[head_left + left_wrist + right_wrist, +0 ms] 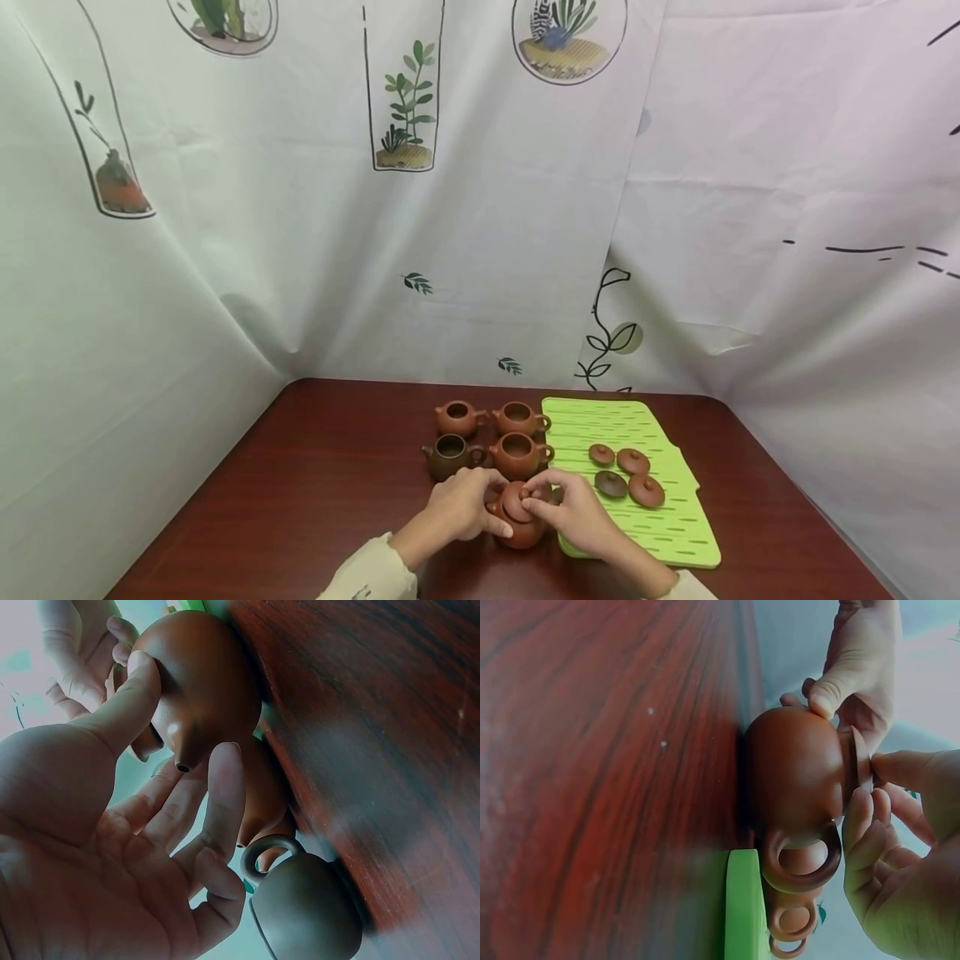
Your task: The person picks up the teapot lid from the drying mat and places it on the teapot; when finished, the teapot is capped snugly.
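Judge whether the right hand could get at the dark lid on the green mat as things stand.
Probably yes: the dark lid lies uncovered near the right hand, though its fingers would first have to leave the teapot lid.

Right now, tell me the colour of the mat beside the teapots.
The mat is lime green, best seen from the head.

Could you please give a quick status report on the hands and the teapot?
Left hand holding the teapot. Right hand pinching the lid. Teapot upright, lid at its mouth, seating unclear. No obstruction visible at the lid.
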{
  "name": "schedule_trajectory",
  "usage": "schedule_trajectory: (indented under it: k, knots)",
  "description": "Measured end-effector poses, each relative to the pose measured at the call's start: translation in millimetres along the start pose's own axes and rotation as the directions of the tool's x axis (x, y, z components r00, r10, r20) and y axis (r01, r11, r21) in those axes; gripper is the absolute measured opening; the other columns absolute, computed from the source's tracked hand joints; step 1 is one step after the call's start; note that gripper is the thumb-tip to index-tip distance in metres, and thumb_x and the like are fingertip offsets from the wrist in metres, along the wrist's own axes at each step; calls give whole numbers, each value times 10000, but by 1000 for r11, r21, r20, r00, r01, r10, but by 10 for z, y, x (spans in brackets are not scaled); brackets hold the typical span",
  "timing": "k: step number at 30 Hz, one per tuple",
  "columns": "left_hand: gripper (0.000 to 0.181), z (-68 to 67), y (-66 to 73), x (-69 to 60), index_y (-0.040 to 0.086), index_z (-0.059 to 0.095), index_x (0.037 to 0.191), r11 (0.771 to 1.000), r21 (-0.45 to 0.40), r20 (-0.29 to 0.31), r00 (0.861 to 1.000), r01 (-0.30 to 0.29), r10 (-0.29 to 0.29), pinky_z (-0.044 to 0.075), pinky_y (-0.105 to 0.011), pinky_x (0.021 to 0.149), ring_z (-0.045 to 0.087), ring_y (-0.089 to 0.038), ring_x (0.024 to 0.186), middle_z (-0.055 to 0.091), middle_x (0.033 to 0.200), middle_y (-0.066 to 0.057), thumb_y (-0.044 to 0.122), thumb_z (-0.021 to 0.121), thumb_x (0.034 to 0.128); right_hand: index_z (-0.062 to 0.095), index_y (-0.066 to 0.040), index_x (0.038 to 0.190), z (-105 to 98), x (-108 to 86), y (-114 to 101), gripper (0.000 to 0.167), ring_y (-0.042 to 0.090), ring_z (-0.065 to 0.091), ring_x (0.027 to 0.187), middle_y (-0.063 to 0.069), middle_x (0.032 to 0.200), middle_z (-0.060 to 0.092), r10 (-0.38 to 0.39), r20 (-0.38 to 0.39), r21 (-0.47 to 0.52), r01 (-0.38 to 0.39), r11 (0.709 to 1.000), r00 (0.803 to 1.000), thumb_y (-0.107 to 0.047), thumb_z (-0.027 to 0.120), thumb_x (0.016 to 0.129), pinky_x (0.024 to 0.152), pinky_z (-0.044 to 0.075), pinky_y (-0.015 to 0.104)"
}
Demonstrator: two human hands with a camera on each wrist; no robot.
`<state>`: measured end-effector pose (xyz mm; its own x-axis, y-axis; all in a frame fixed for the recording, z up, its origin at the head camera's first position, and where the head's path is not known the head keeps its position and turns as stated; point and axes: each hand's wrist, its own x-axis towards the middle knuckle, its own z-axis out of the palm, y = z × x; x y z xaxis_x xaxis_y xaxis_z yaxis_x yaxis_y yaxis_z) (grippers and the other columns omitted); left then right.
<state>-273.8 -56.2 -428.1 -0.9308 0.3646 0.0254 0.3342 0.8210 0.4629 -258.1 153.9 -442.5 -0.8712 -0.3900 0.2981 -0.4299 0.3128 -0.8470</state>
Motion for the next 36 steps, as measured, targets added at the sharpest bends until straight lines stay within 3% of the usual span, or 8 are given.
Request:
schedule_trajectory:
  k: [22, 29, 36]
  knots:
    - [583, 6, -14, 18, 241, 707, 1131, 1000, -22, 7, 1000, -12, 12, 528, -426, 689, 674, -147, 932, 710, 1027, 121, 466, 899, 630, 730, -53, 988, 12, 25, 24, 98, 75, 589, 678, 66, 927, 672, 34, -16, -31, -34, 999, 999, -94, 737, 899, 570, 490, 236]
    - [570, -6, -35, 8, 239, 713, 1114, 999, -37, 1, 1000, -22, 22, 526, -442, 698, 672, -162, 939, 705, 1039, 117, 465, 904, 627, 757, -132, 980, -5, 45, 97, 101, 92, 567, 733, 9, 914, 659, 14, -16, -78, -15, 997, 1000, -193, 752, 900, 580, 491, 249]
    - [551, -19, -24, 25, 246, 718, 1090, 999, -27, 5, 1000, -23, 23, 524, -439, 694, 673, -167, 947, 702, 1037, 119, 458, 910, 619, 757, -130, 994, -4, 55, 117, 108, 90, 570, 756, 14, 930, 664, 21, -4, -68, -21, 997, 1000, -189, 748, 904, 605, 489, 248]
